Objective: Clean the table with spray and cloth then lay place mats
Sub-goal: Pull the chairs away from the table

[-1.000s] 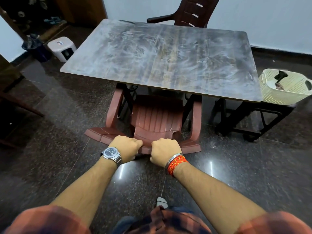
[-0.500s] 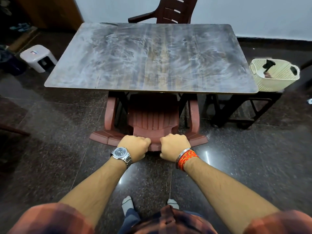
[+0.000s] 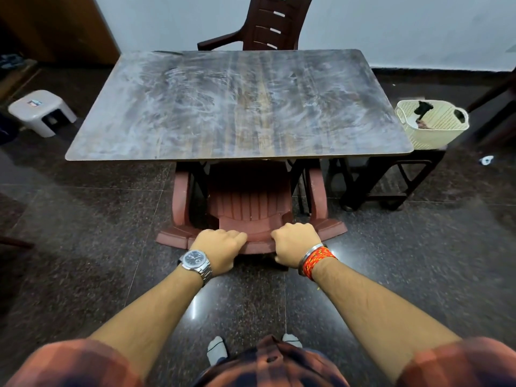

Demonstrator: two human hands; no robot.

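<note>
At the near edge of the smeared table point(image 3: 237, 107), I am gripping the reddish plastic chair point(image 3: 248, 199) tucked under it, my left hand point(image 3: 219, 248) and right hand point(image 3: 296, 244) curling over its backrest.

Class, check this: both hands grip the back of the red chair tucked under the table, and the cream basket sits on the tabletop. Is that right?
Not quite. The head view shows the cream basket beside the table, on a dark stand, not on the tabletop. The left hand and right hand do grip the red chair tucked under it.
</note>
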